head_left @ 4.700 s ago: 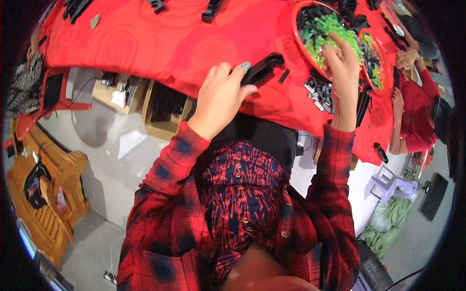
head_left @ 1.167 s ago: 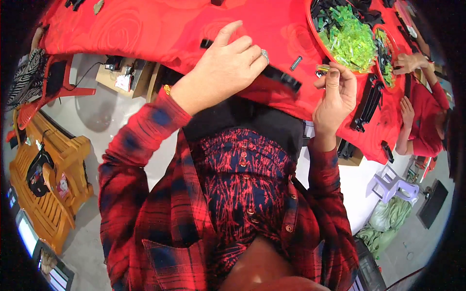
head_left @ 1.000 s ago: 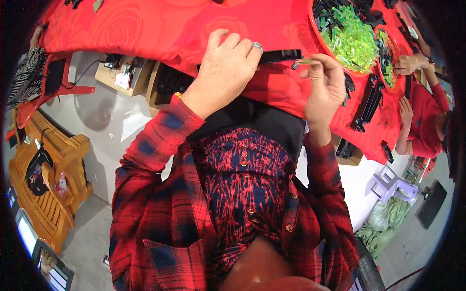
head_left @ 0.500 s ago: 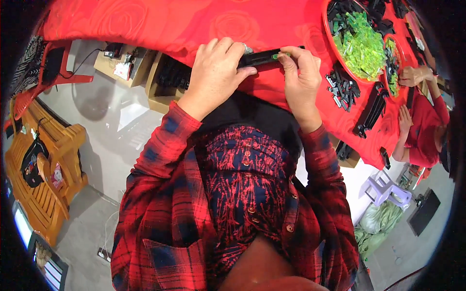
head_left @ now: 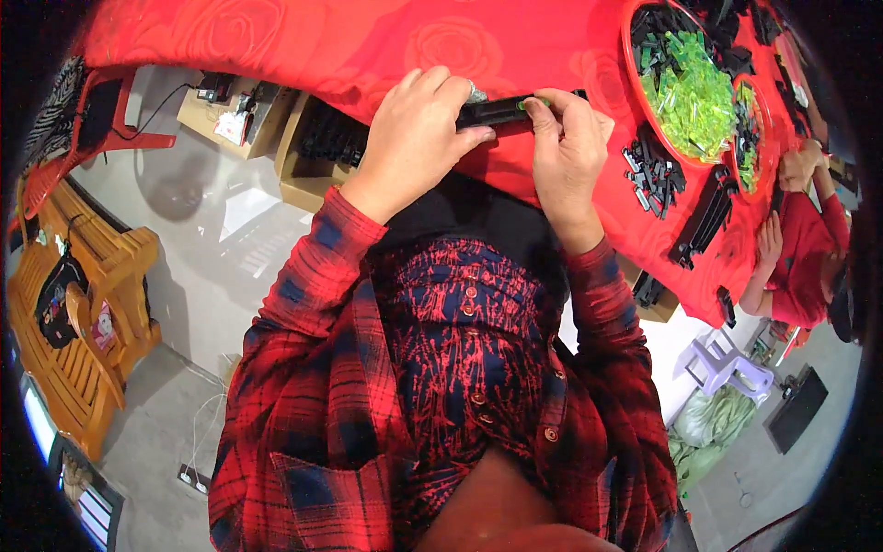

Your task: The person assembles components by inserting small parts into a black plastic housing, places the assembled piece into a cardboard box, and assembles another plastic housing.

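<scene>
Over the near edge of a red-covered table [head_left: 543, 55], a long black plastic bar [head_left: 495, 113] lies level between my hands. My left hand [head_left: 416, 129] is closed around its left end, with the thumb along the near side. Close to the right end, my right hand [head_left: 570, 152] grips the bar, its thumb against a small green piece [head_left: 521, 106]. The fingers partly hide that piece, so how it sits in the bar cannot be told. Something small and silvery [head_left: 476, 94] shows just beyond my left fingertips.
Right of my hands stands a red-rimmed tray [head_left: 642, 92] of green and black pieces. Nearer lie loose small black pieces [head_left: 655, 179] and long black bars [head_left: 706, 221]. A co-worker's hand [head_left: 800, 167] is beside a smaller tray [head_left: 766, 138]. An open cardboard box [head_left: 302, 191] sits below the table edge.
My hands keep their grip on the bar, with the right thumb still at the green piece. At the far right, the co-worker's upper hand has moved away from the smaller tray.
</scene>
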Motion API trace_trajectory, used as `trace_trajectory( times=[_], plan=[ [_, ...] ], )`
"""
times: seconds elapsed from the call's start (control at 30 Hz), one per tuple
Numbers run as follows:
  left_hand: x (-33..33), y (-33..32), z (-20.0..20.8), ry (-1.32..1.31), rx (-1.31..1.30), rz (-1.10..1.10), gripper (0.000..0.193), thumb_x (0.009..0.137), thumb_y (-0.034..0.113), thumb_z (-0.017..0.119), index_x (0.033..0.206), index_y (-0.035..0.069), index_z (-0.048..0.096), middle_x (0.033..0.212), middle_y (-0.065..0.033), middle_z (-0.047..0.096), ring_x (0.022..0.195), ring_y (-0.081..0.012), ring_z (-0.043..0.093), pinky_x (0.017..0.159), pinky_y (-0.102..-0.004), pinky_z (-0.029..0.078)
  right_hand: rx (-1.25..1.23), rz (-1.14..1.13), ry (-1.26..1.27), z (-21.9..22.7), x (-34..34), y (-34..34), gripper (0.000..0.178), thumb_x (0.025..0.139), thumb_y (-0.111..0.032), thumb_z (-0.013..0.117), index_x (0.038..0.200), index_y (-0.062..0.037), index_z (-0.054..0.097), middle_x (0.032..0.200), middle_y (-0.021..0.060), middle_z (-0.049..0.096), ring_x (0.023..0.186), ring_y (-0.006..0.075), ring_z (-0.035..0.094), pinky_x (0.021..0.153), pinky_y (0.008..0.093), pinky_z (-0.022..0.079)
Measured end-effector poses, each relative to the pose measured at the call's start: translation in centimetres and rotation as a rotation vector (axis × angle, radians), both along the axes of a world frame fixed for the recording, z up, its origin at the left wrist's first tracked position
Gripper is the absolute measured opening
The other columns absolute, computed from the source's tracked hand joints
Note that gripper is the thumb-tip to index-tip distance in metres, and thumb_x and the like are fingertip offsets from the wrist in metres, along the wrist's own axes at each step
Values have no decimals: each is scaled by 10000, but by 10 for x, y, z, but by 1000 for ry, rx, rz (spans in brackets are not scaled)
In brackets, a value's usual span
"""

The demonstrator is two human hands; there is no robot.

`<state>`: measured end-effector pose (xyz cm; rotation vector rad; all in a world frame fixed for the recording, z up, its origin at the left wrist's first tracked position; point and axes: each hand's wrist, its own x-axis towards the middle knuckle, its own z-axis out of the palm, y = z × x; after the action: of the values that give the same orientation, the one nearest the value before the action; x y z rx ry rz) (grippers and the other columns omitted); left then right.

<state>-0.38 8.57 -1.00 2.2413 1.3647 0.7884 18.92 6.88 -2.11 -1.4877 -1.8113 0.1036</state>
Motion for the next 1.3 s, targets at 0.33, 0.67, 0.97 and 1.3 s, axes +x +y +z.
trace_trajectory(
  times=[0.33,0.67,0.97,1.3],
  plan=[
    [-1,9,6,18,-117,-12,381,721,286,820,891,19,608,879,-127,590,886,-343,585,762,-452,481,-22,6,-16,7,-1,8,126,833,-130,747,909,-85,658,786,61,650,693,250,592,725,367,384],
    [2,4,2,8,-85,4,371,714,263,829,882,24,601,875,-124,584,884,-336,583,755,-447,480,-86,8,-47,4,1,7,126,826,-141,751,896,-94,657,787,61,661,691,255,590,726,366,382],
    [2,3,1,6,-76,14,374,695,259,836,867,27,599,864,-117,575,866,-328,576,738,-438,476,-77,-36,-30,-4,-3,5,106,840,-144,731,903,-108,654,793,48,657,717,246,584,764,366,377],
    [4,3,1,-17,-62,22,362,699,250,829,870,24,604,861,-112,572,859,-323,572,741,-439,476,-83,-56,-30,-1,-6,4,97,848,-137,715,915,-103,654,792,46,661,738,232,598,800,361,372]
  ],
)
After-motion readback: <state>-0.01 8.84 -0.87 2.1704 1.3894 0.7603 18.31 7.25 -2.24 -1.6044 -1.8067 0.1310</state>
